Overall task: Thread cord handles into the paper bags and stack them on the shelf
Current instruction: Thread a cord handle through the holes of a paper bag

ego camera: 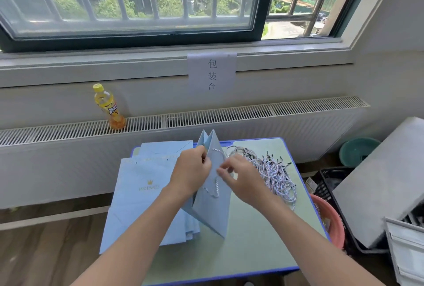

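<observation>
Hands meet at an upright light-blue paper bag (pixel 212 198) standing on the green table (pixel 252 239). Left hand (pixel 191 172) pinches the bag's top edge; right hand (pixel 239 179) has curled fingers on the white cord handle (pixel 214 188) at its face. Left of the grip lie flat bags (pixel 135 200); right of it, loose cords (pixel 273 171).

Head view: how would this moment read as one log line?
step: threading cord | left hand: grips blue bag | right hand: pinches cord handle | cord pile: right
</observation>
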Motion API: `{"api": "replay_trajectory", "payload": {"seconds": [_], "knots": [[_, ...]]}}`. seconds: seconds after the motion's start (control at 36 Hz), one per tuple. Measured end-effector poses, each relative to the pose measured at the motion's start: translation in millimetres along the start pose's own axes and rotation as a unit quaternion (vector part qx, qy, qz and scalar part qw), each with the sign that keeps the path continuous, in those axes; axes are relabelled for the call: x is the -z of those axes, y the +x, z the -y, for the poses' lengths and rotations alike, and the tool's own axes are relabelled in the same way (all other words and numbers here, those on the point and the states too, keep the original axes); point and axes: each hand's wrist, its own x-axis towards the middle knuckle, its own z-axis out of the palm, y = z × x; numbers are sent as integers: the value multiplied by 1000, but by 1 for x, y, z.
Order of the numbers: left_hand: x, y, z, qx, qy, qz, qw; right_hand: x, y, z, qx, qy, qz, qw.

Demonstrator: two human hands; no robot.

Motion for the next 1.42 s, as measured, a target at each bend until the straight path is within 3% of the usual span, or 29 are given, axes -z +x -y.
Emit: {"api": "replay_trajectory", "payload": {"seconds": [0.08, 0.42, 0.58, 0.69, 0.75, 0.86, 0.94, 1.0, 1.08, 1.11, 1.17, 1.22, 1.28, 1.33, 1.42], "knots": [[3, 1, 3, 25, -11, -3, 1000, -11, -12, 7, 29, 25, 98, 994], [11, -4, 15, 43, -20, 4, 999, -17, -21, -3, 76, 8, 61, 995], [12, -6, 12, 12, -25, -9, 1000, -15, -21, -4, 85, -7, 67, 994], [21, -2, 18, 0, -44, 5, 999, 1, -9, -10, 47, -9, -71, 996], [27, 0, 20, -9, -78, 28, 996, 12, -1, -14, -13, -17, -95, 995], [34, 4, 25, -23, -162, 80, 983, 32, 8, -16, -148, 61, 20, 987], [33, 7, 28, -47, -185, 92, 977, 38, 8, -14, -160, 107, 73, 979], [31, 8, 29, -79, -138, 36, 987, 38, 6, -13, -147, 119, 45, 981], [27, 10, 33, -157, -59, -181, 969, 36, 3, -15, -148, 135, -28, 979], [25, 10, 37, -131, -68, -219, 964, 36, 1, -17, -153, 137, -56, 977], [22, 3, 40, -25, -144, -201, 969, 37, -2, -24, -177, 143, -102, 968], [12, -7, 40, 97, -237, -113, 960, 38, -5, -34, -201, 148, -134, 959], [-5, -16, 40, 187, -324, -6, 927, 37, -9, -41, -223, 162, -151, 949], [-25, -25, 44, 227, -351, 48, 907, 33, -13, -46, -245, 172, -151, 942], [-49, -34, 47, 267, -375, 31, 887, 24, -26, -58, -287, 171, -108, 936]]}}
